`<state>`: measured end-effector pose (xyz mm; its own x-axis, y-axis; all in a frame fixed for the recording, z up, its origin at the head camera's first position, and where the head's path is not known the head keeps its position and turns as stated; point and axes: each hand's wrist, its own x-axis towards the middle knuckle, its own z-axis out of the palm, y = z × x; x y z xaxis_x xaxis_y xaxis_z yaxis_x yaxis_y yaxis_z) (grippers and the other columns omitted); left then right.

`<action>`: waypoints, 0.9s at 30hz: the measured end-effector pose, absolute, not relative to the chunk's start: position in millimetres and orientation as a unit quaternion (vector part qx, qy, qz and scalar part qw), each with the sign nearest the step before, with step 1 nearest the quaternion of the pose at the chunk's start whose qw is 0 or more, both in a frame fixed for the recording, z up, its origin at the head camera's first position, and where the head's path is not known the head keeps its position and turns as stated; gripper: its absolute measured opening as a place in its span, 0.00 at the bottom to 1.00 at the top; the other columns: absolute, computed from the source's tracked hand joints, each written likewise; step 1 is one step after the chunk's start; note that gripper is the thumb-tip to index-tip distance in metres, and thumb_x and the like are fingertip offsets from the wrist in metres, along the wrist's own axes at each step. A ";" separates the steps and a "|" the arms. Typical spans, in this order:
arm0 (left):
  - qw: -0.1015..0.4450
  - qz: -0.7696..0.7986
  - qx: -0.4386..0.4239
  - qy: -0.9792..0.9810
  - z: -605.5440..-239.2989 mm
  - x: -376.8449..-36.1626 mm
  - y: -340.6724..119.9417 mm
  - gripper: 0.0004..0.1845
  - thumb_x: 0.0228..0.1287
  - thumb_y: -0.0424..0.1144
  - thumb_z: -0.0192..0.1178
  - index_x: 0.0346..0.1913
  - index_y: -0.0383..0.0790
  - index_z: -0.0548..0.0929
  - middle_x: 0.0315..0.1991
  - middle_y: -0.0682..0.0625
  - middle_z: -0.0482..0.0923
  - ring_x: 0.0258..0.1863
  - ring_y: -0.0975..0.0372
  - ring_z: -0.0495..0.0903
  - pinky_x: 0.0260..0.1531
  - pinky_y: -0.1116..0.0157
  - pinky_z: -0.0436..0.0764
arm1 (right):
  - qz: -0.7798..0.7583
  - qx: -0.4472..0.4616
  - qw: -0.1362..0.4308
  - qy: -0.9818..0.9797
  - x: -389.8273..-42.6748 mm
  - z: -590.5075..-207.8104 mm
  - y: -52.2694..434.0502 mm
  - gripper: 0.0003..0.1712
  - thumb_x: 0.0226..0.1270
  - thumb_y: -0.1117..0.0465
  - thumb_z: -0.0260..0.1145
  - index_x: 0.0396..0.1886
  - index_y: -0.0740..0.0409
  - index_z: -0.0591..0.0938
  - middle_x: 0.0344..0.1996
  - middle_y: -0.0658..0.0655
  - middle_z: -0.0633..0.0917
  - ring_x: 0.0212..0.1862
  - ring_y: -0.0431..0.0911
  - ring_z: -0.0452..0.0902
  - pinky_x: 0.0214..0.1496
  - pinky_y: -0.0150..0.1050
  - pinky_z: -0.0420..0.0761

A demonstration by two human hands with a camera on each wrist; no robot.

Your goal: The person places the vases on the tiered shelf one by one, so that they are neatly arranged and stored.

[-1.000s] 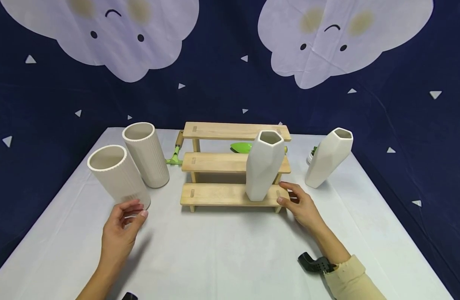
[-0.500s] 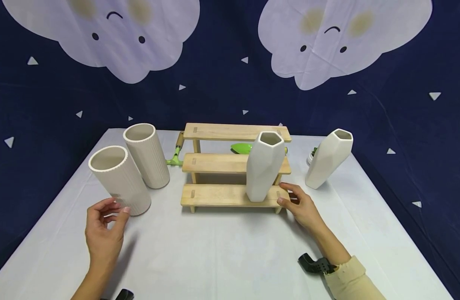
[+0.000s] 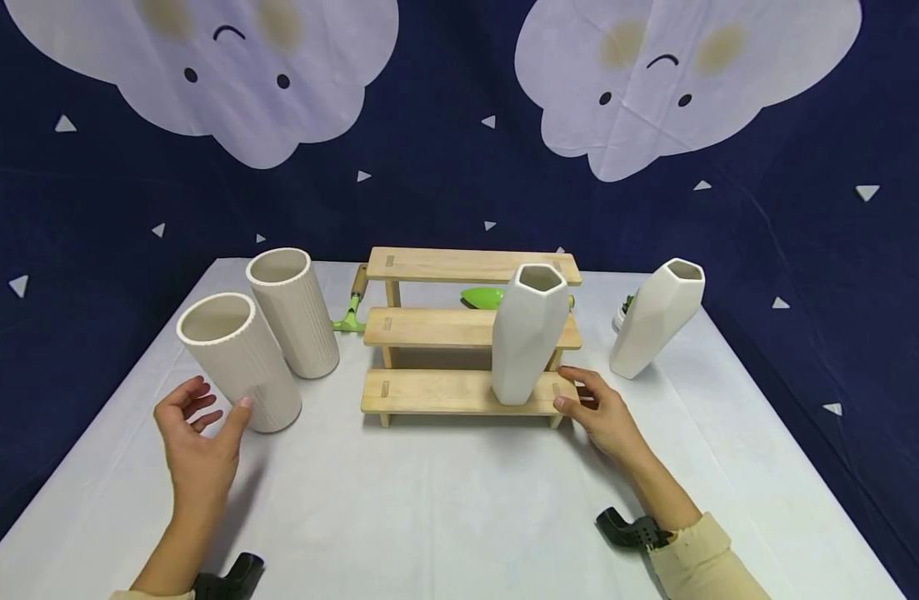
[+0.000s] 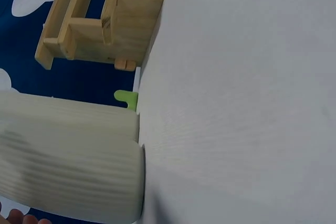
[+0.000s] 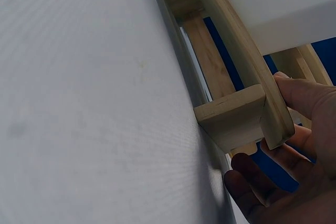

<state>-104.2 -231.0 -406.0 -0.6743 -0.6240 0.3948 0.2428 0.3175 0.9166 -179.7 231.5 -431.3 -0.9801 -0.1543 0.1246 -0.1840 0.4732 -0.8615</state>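
On the left, a ribbed cream vase (image 3: pixel 242 367) stands on the white table, with a second ribbed vase (image 3: pixel 292 308) just behind it. My left hand (image 3: pixel 197 437) is beside the front vase, thumb near its lower wall and fingers spread at its left side. In the left wrist view, only fingertips (image 4: pixel 23 217) show beneath the vase (image 4: pixel 73 166). A three-tier wooden shelf (image 3: pixel 429 392) carries a white faceted vase (image 3: pixel 526 333) on its lowest step. My right hand (image 3: pixel 597 412) grips that step's right end, thumb on top and fingers beneath the board (image 5: pixel 247 40).
Another white faceted vase (image 3: pixel 657 317) stands at the right, partly hiding a small potted plant (image 3: pixel 626 308). Behind the shelf lies a green trowel (image 3: pixel 481 297). A green rake-like tool (image 3: pixel 350 312) with a wooden handle lies left of the shelf. A dark blue cloth (image 3: pixel 444 192) hangs behind.
My left hand has moved left along the front ribbed vase, from its front to its left side, and its fingers have spread wider. The right hand stays on the shelf.
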 end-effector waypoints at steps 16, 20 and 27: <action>0.318 -0.570 0.152 -0.742 -402.0 -122.4 -234.3 0.40 0.51 0.32 0.68 0.67 0.45 0.60 0.53 0.66 0.60 0.53 0.73 0.62 0.50 0.79 0.64 | 0.500 0.099 0.017 -0.860 -167.0 -406.2 220.7 0.27 0.63 0.65 0.64 0.62 0.64 0.72 0.60 0.65 0.73 0.52 0.54 0.74 0.48 0.30 0.74; 0.299 -0.570 0.161 -0.748 -402.9 -125.8 -235.3 0.41 0.51 0.34 0.68 0.67 0.44 0.59 0.51 0.67 0.60 0.53 0.74 0.62 0.52 0.75 0.62 | 0.503 0.097 0.015 -0.859 -174.6 -421.3 227.4 0.28 0.62 0.62 0.66 0.63 0.59 0.72 0.61 0.61 0.73 0.52 0.51 0.75 0.48 0.30 0.75; 0.281 -0.579 0.161 -0.748 -404.6 -129.2 -234.0 0.41 0.51 0.35 0.69 0.67 0.44 0.58 0.51 0.67 0.60 0.52 0.74 0.62 0.54 0.69 0.60 | 0.504 0.102 0.018 -0.857 -178.2 -429.2 231.5 0.29 0.62 0.59 0.66 0.63 0.55 0.72 0.62 0.59 0.73 0.53 0.52 0.75 0.48 0.30 0.75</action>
